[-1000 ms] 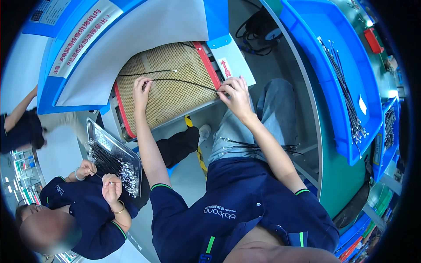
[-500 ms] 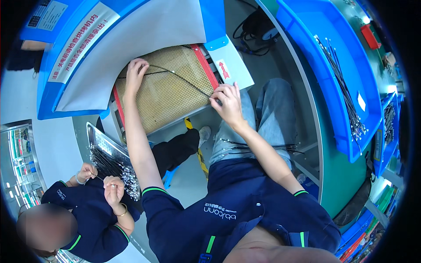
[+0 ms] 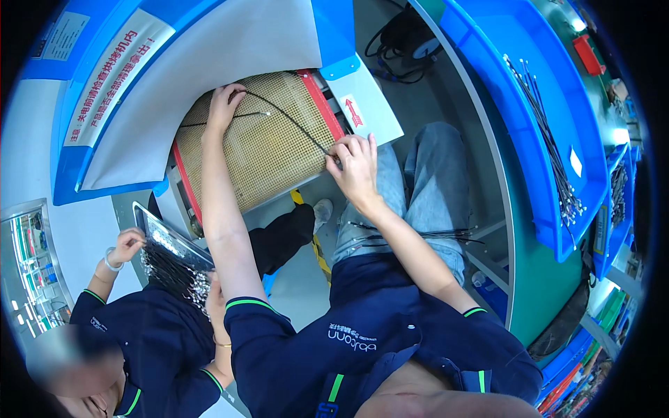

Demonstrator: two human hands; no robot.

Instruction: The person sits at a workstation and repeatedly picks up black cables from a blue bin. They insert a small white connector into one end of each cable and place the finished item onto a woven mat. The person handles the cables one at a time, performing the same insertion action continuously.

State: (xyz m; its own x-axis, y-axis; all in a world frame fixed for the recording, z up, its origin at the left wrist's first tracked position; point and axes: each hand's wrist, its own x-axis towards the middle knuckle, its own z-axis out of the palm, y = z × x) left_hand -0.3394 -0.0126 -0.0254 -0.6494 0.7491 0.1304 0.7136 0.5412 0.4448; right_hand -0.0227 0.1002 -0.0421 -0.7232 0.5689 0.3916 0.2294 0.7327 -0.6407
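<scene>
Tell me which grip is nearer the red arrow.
Right. The right grip is just below the red arrow in view; the left grip is farther off, leftward, over the mesh belt.

Red-lettered strip on blue machine, red arrow on panel, white shirt lettering

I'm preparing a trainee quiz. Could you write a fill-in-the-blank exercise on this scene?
The left hand and right hand hold one ____ cable.
The mesh belt has ____ edges.
The white panel bears a red ____.
The large tray on the right is ____.

Missing words: black; red; arrow; blue.
</scene>
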